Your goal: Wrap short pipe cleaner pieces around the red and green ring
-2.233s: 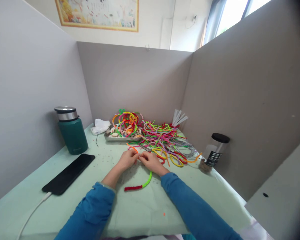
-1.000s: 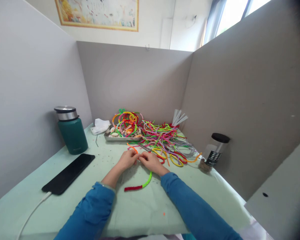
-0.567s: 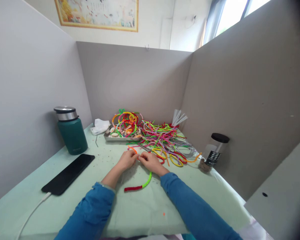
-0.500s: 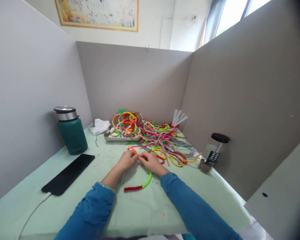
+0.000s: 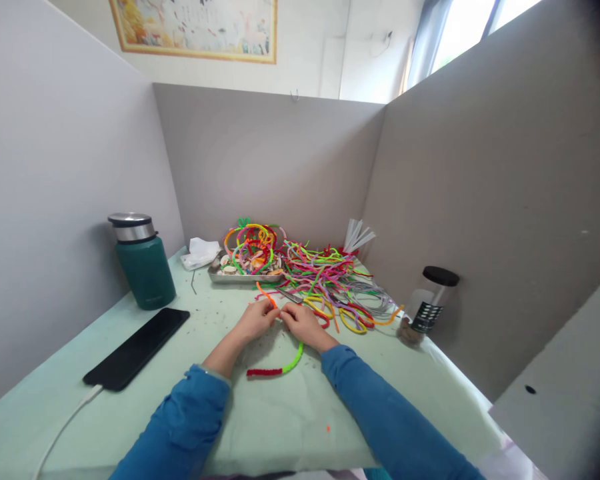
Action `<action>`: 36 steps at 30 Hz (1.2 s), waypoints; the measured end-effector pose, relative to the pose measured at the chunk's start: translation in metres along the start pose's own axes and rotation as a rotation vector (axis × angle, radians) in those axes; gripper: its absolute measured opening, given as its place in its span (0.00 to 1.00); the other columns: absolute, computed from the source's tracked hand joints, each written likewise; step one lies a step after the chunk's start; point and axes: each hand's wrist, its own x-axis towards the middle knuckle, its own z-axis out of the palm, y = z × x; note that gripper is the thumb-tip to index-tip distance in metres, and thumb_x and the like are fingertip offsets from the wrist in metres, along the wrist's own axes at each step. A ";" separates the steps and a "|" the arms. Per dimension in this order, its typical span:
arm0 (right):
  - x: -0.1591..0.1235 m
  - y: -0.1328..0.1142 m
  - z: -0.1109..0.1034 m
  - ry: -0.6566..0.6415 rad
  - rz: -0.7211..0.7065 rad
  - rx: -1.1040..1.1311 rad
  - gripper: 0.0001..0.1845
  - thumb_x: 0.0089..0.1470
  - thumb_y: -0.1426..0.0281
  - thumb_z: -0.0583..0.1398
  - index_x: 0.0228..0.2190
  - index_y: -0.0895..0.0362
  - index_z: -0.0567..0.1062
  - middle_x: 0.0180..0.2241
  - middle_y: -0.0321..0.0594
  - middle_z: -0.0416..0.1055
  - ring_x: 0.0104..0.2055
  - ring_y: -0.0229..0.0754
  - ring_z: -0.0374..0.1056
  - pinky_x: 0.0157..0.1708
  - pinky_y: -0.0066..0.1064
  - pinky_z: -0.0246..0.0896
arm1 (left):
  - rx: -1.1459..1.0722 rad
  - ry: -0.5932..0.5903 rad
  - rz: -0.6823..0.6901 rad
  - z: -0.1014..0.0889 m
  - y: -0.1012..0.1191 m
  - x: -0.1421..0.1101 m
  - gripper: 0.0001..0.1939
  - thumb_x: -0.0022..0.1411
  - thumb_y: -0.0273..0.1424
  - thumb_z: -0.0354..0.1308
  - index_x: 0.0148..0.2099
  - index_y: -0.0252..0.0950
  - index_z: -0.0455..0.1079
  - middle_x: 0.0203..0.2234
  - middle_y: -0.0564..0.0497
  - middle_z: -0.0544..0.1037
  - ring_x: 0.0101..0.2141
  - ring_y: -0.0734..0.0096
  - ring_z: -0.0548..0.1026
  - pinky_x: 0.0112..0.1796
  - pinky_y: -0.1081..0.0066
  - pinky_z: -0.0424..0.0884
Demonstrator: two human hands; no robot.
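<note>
Closely paired, hands [image 5: 254, 320] pinching orange strand [image 5: 267, 295], forearms [image 5: 183, 420] converging

tray [image 5: 245, 279] left of pipe cleaners [image 5: 323, 268] | jar [image 5: 427, 311] right | phone [image 5: 137, 348] before bottle [image 5: 147, 272]

Bright, diffuse daylight; window [image 5: 463, 37] above and right of the hands [image 5: 254, 320] is blown out to white. Soft shadow under hands on tabletop [image 5: 380, 413]. Dim panel [image 5: 480, 180] right of hands, paler panel [image 5: 65, 153] left of them, with soft shadow behind bottle [image 5: 146, 270]. Wide-angle stretch toward edges, black vignette far right. Detail around fingertips [image 5: 274, 313] soft.
</note>
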 end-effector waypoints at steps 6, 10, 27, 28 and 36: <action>0.000 -0.003 -0.002 0.003 0.025 0.017 0.12 0.55 0.69 0.52 0.23 0.57 0.70 0.21 0.33 0.66 0.25 0.34 0.58 0.24 0.24 0.45 | -0.013 0.039 0.024 0.004 -0.006 0.003 0.11 0.52 0.36 0.53 0.30 0.33 0.68 0.23 0.51 0.73 0.25 0.73 0.67 0.27 0.74 0.59; 0.001 -0.002 -0.001 0.014 0.032 0.021 0.12 0.56 0.69 0.52 0.23 0.57 0.70 0.20 0.33 0.66 0.24 0.34 0.58 0.24 0.24 0.45 | 0.028 0.065 0.015 0.005 -0.009 0.004 0.11 0.51 0.36 0.55 0.30 0.32 0.70 0.24 0.50 0.74 0.27 0.70 0.69 0.28 0.73 0.60; 0.000 -0.003 -0.001 0.017 0.026 0.020 0.14 0.56 0.68 0.51 0.22 0.57 0.68 0.20 0.33 0.64 0.24 0.33 0.57 0.23 0.24 0.43 | -0.011 0.016 -0.007 0.001 -0.006 0.003 0.08 0.50 0.34 0.53 0.26 0.34 0.68 0.17 0.55 0.69 0.21 0.75 0.65 0.25 0.75 0.57; 0.000 -0.002 -0.001 0.016 0.024 0.024 0.14 0.56 0.68 0.51 0.22 0.57 0.68 0.20 0.33 0.65 0.24 0.33 0.57 0.23 0.24 0.44 | -0.025 0.007 -0.013 0.001 -0.007 0.003 0.08 0.50 0.34 0.53 0.25 0.34 0.67 0.17 0.55 0.69 0.21 0.75 0.64 0.24 0.75 0.56; -0.001 0.002 0.001 0.018 -0.014 0.047 0.11 0.54 0.66 0.54 0.25 0.58 0.71 0.21 0.32 0.66 0.24 0.33 0.57 0.23 0.23 0.44 | -0.061 -0.017 -0.028 -0.001 -0.005 0.003 0.12 0.52 0.34 0.49 0.21 0.33 0.65 0.16 0.54 0.67 0.20 0.76 0.63 0.24 0.75 0.55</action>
